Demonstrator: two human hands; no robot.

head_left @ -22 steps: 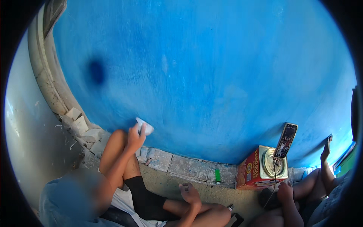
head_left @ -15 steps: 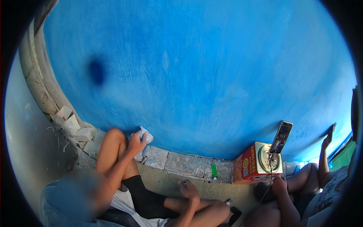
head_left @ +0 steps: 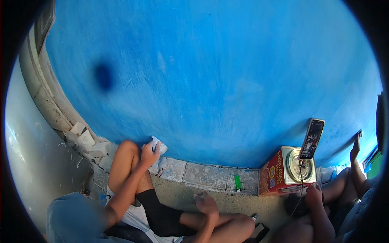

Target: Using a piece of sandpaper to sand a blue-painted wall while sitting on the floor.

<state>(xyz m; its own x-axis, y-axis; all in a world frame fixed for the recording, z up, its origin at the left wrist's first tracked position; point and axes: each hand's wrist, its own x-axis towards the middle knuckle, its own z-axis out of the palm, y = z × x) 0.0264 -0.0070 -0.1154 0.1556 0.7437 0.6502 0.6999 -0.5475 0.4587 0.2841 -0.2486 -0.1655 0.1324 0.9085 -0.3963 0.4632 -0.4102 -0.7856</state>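
Note:
With my left hand point(head_left: 149, 157), I grip a crumpled white sheet point(head_left: 162, 148), pressed against the foot of the blue wall point(head_left: 227, 89) beside my raised left knee. The side of the sheet that faces the wall is hidden. Above my bent right leg, my right hand point(head_left: 208, 203) hangs loosely; its fingers are half curled and apart, and nothing shows in them. Grey dust seems to coat the fingertips.
Grey blocks form a low ledge point(head_left: 206, 177) along the wall, bearing a small green object point(head_left: 237, 183). Right of it stands a red biscuit tin point(head_left: 269, 178) with a phone point(head_left: 313, 137) propped above. White rubble point(head_left: 86, 140) lies left. A co-worker's hand point(head_left: 355, 149) reaches the wall at right.
The whole view has shifted, so the tin, phone and co-worker appear farther right. My left hand stays with the sheet at the wall; my right hand keeps nearly the same pose.

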